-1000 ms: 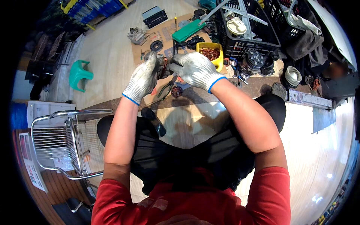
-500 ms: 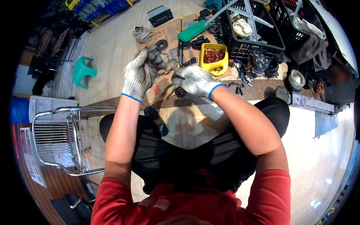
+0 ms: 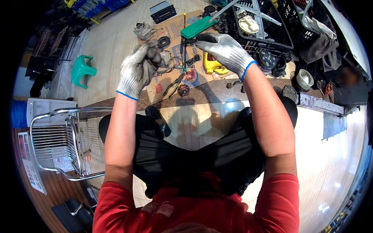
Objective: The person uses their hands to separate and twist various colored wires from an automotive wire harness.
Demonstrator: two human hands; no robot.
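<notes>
One green stool (image 3: 80, 71) far left, then pale floor (image 3: 110, 58) to the edge of the cardboard (image 3: 171, 28) — left hand (image 3: 136, 70), fingers curled, grip impossible to tell, beside a grey metal part (image 3: 166, 58); pliers (image 3: 178, 80) lie below the gap; right hand (image 3: 225, 52), grasp also unclear, partly covers the yellow container (image 3: 211, 64) — black crate (image 3: 283, 43) hemming the right.

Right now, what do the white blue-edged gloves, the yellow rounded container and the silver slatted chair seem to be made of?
White blue-edged gloves: probably knitted cloth, matt and soiled; fine ribs show.
Yellow rounded container: likely moulded plastic, smooth, slightly shiny, evenly coloured.
Silver slatted chair: probably polished metal, its frame reflecting brightly; chromed or stainless, I cannot tell.
</notes>
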